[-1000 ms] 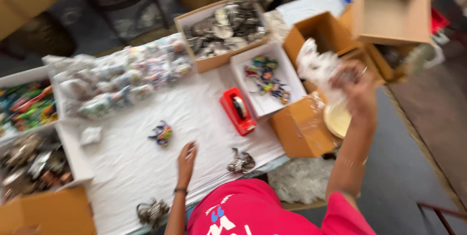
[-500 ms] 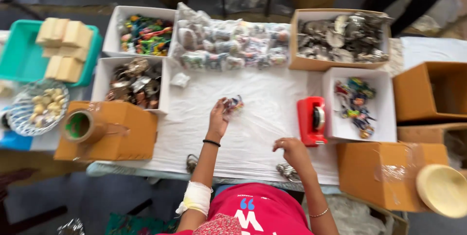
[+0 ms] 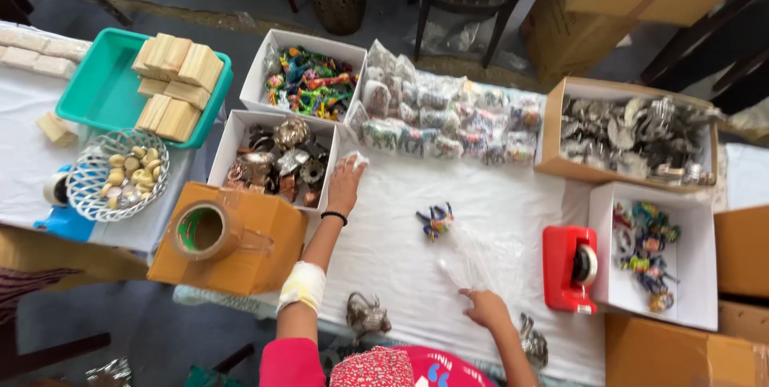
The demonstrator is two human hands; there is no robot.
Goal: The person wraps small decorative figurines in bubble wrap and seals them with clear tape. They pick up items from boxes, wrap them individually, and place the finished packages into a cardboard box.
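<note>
a: what's the left hand [image 3: 346, 183] on?
b: flat, fingers spread, on a small white packet [image 3: 353, 161] at the near corner of the white box of metal bits [image 3: 276, 159], approx 10 o'clock from table centre. packet looks light & soft, prob crinkly; judging by that, pinch an edge, don't squeeze

a: right hand [image 3: 485, 307]?
b: at 5 o'clock, fingertips pressing down on a clear plastic bag [image 3: 479, 257] lying flat on the white cloth [image 3: 384, 243]. can't tell if it's actually pinching. bag thin, slippery, floppy; best taken by its open edge imo

a: anything near?
b: little multicolour toy [image 3: 435, 219] just beside the bag at 11 o'clock of it, looks stiff, light, maybe snappable

a: packages?
b: red tape dispenser [image 3: 570, 268] at 3 o'clock, brown tape roll [image 3: 200, 229] on a cardboard box [image 3: 240, 247] at 9, row of clear bagged toys [image 3: 448, 126] at 12, teal tray [image 3: 100, 90] w/ wooden blocks [image 3: 176, 82] far left
</note>
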